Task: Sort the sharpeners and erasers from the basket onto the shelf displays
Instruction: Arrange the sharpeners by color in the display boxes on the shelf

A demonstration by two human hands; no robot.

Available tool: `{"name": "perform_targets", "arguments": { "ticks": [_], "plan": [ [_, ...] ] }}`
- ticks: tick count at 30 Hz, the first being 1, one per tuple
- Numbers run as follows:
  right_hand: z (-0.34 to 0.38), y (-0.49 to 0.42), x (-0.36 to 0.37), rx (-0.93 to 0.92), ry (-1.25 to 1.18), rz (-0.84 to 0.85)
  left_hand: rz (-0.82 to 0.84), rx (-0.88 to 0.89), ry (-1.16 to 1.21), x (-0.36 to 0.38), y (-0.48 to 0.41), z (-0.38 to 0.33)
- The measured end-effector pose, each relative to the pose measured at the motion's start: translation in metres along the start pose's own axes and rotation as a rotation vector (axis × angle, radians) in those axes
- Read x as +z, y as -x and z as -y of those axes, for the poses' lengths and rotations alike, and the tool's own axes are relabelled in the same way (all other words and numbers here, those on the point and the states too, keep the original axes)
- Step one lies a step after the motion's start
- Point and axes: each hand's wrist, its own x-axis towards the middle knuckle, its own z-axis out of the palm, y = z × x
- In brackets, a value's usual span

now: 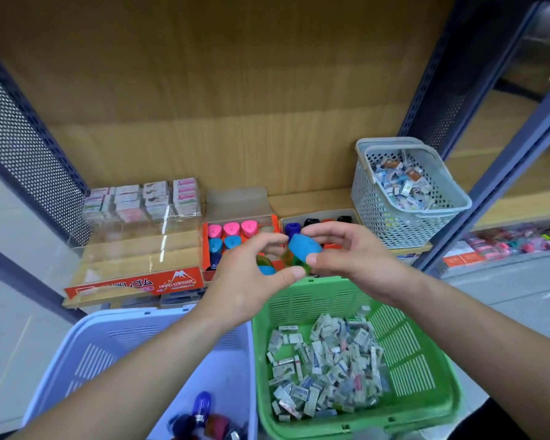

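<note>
There's the blue sharpener (302, 247) over the orange display box (205, 246), pinched by the right hand (353, 258); left hand (245, 281) close alongside, curled round a clutch of green and blue spares (265, 265); best, I reckon, to slot it upright into the blue row (224, 242), one at a time

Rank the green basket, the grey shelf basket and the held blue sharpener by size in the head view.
1. green basket, largest, though also nearest the camera.
2. grey basket, farther back, so the true gap is unsure.
3. blue sharpener, clearly smallest.
</note>
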Motion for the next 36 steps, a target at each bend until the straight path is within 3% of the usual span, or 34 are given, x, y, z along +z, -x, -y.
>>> {"name": "perform_targets", "arguments": {
  "ticks": [7,11,15,23,28,36],
  "plan": [
    [-0.01,-0.017,0.018,-0.122,0.087,0.08,0.02,-0.03,-0.032,-0.012,-0.009,0.022],
    [-0.02,-0.038,0.025,-0.15,0.302,0.042,0.018,-0.106,-0.065,-0.018,-0.014,0.041],
    [-0.043,-0.066,0.02,-0.096,0.531,-0.085,0.059,-0.206,-0.147,-0.031,-0.018,0.059],
    [-0.073,-0.118,0.026,0.019,0.797,-0.09,0.167,-0.326,-0.165,-0.082,-0.007,0.1],
    [-0.091,-0.181,0.051,-0.062,0.817,-0.192,0.115,-0.334,-0.113,-0.103,0.001,0.118],
    [-0.122,-0.221,0.067,0.005,0.962,-0.219,-0.039,-0.36,-0.009,-0.107,-0.005,0.116]
  ]
}}
